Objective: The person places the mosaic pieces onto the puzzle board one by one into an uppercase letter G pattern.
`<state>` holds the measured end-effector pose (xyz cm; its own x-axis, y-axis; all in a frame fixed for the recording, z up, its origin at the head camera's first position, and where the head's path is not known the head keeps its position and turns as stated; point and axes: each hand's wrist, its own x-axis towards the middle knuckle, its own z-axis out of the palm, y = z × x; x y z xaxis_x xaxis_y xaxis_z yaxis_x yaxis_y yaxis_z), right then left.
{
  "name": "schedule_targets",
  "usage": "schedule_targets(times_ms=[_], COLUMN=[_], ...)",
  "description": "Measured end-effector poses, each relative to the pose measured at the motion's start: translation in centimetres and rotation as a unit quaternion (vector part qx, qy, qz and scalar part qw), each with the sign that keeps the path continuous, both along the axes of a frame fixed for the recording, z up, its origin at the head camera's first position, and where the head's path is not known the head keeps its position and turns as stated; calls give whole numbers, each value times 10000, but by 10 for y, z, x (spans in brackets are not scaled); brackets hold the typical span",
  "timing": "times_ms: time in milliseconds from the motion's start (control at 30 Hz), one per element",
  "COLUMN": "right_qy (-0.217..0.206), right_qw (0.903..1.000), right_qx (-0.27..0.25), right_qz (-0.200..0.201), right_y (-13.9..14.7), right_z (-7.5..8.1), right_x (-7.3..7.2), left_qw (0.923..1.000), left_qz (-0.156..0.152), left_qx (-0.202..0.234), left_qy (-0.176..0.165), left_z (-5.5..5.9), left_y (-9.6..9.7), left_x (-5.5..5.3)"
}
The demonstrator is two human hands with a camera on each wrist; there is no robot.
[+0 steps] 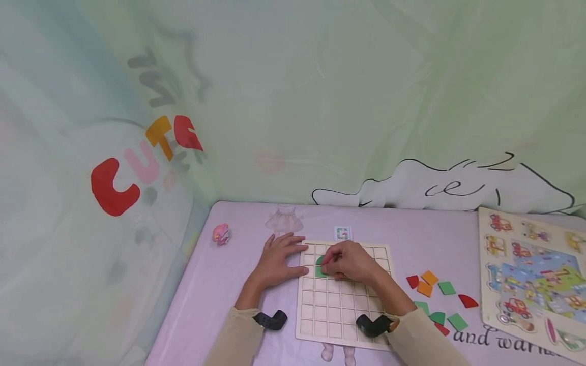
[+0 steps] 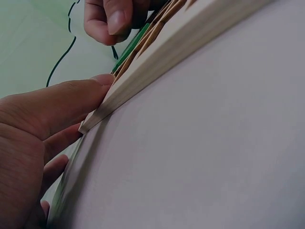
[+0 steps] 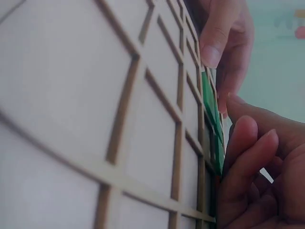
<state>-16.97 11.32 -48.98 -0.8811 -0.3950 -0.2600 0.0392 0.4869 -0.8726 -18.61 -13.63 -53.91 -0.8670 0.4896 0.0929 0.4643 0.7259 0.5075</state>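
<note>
A pale wooden grid board (image 1: pixel 327 315) lies on the table, its squares divided by raised strips. Two green pieces, a rounded one (image 1: pixel 319 261) and a square one (image 1: pixel 320 272), sit in cells near its upper left. My right hand (image 1: pixel 352 263) is over the board with bent fingers, the tips beside the green pieces (image 3: pixel 208 93); whether they pinch a piece is hidden. Spread along the board's left edge, my left hand (image 1: pixel 276 259) has fairly straight fingers. Its thumb (image 2: pixel 71 102) touches the board's rim in the left wrist view.
Loose red, orange and green pieces (image 1: pixel 446 288) lie right of the board. Farther right is a wooden picture puzzle (image 1: pixel 492 284). A small patterned card (image 1: pixel 343 233) lies behind the board, and a pink figure (image 1: pixel 221 234) sits at the table's back left.
</note>
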Motion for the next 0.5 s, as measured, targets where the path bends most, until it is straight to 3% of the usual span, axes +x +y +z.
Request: schedule_targets(times_ms=[200, 500], right_qy=[12, 415], right_qw=[9998, 9988], right_qx=[-206, 208], right_qz=[30, -167], right_y=[6, 50], right_z=[11, 28], right_x=[3, 6], left_qw=[10000, 10000], left_qz=[15, 6], left_qx=[-73, -64], left_qy=[32, 53], left_z=[0, 0], left_y=[-1, -1], left_x=[0, -1])
